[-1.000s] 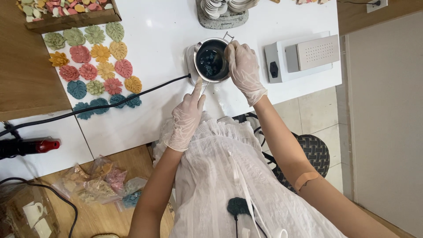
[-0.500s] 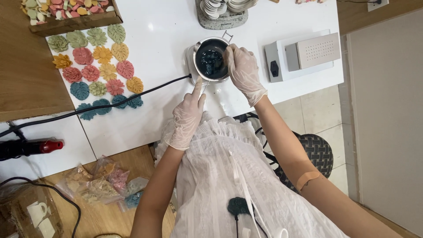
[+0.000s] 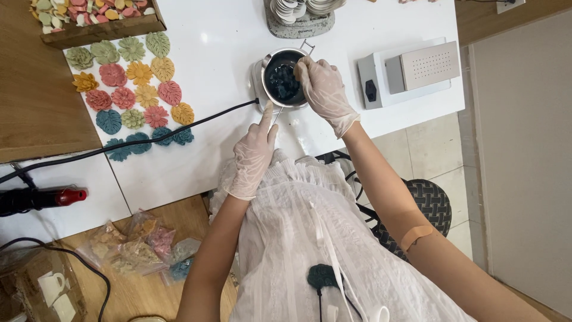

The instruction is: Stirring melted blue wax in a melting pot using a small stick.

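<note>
A small metal pot (image 3: 270, 65) with dark blue chunks (image 3: 285, 82) inside sits on a white electric hot plate at the table's middle. My left hand (image 3: 253, 156), in a thin white glove, grips the pot's thin handle just below the pot. My gloved right hand (image 3: 323, 90) hovers over the pot's right rim, fingers bent down into the blue material; whether it pinches anything is hidden.
Coloured flower and leaf shaped pieces (image 3: 132, 92) lie in rows on the white table (image 3: 208, 155). A wooden tray (image 3: 101, 30) of more pieces stands at top left. A black cable (image 3: 149, 140) runs left. A grey box device (image 3: 411, 71) is right, bags (image 3: 140, 247) lower left.
The view has shifted slightly. Both hands stay at the pot, with the right hand's fingers shifting a little over the blue chunks.
</note>
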